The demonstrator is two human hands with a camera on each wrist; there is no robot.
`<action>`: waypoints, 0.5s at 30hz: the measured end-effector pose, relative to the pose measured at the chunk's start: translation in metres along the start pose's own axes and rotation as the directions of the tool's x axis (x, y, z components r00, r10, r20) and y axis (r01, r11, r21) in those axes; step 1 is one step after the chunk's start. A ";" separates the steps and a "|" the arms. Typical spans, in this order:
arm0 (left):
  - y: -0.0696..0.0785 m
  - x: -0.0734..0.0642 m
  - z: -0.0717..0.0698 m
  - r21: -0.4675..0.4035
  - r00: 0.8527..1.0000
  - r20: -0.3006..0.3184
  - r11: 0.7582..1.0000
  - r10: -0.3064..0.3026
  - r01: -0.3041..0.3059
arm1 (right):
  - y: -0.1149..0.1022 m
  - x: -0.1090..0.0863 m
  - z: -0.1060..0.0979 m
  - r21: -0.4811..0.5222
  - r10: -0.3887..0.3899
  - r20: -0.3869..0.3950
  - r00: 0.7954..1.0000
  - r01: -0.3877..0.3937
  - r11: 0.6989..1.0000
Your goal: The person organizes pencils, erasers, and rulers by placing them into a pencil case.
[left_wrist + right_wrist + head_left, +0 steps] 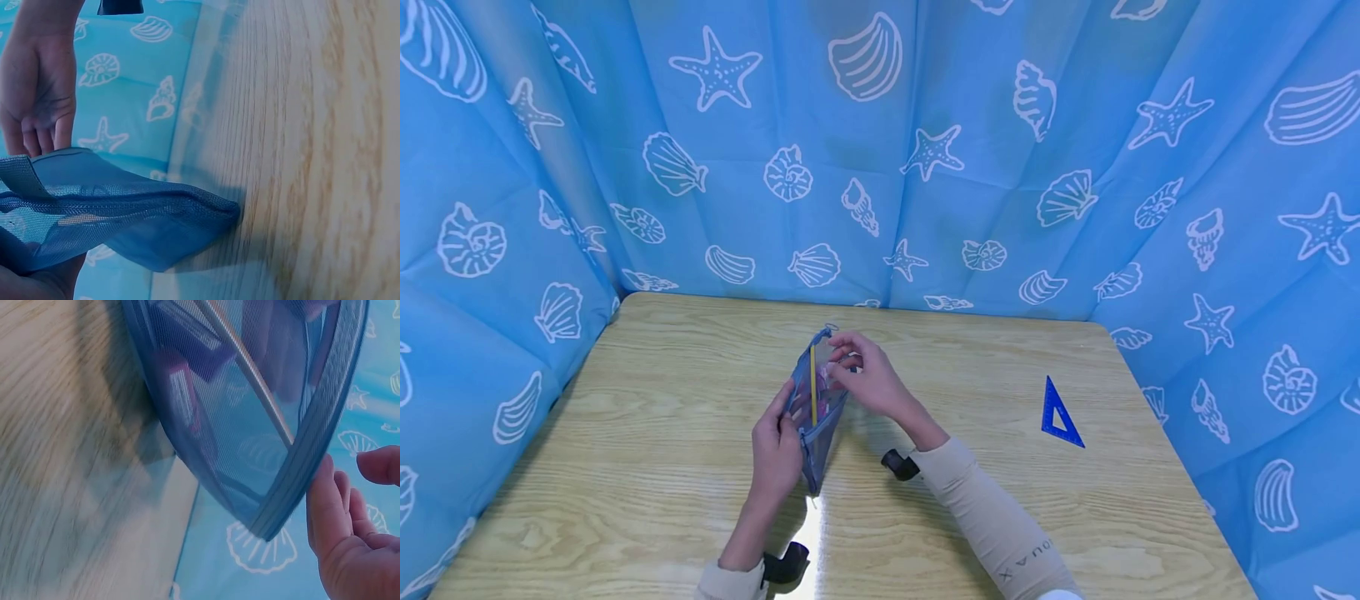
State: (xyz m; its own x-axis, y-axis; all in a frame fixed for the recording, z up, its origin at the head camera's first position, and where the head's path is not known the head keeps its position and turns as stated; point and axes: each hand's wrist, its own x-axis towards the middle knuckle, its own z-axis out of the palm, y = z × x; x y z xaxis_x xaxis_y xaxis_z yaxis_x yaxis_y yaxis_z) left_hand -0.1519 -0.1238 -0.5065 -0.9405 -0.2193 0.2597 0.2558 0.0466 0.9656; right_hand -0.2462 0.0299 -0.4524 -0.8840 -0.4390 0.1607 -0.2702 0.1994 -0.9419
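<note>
A blue mesh zip pouch [822, 446] stands with its mouth open on the table. My left hand [777, 454] grips the pouch's left side, thumb by the rim; part of that hand shows low in the left wrist view. A yellow pencil [813, 387] leans inside, and beside it lie small pink and purple things [184, 394] blurred by the mesh. My right hand [868, 375] is at the far right of the mouth. In the right wrist view, its fingers [328, 500] touch the zip edge while the thumb stands apart, with nothing held.
To the right, a blue set square [1060, 417] lies flat on the wooden table [970, 500]. Blue curtains [880, 167] with white shell prints hang behind the table and at both sides. Each wrist carries a black camera mount [900, 465].
</note>
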 end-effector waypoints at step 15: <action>0.007 -0.005 -0.004 0.063 0.997 -0.082 0.998 0.011 -0.006 | 0.029 -0.042 -0.068 -0.082 0.014 -0.130 0.991 -0.025 0.996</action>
State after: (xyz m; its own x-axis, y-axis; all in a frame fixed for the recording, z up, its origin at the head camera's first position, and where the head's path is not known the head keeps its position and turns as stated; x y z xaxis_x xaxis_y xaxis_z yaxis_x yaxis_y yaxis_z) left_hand -0.1441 -0.1267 -0.5009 -0.9160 -0.2983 0.2682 0.2466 0.1088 0.9630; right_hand -0.2424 0.1135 -0.4667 -0.9299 -0.3181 0.1846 -0.2786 0.2815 -0.9182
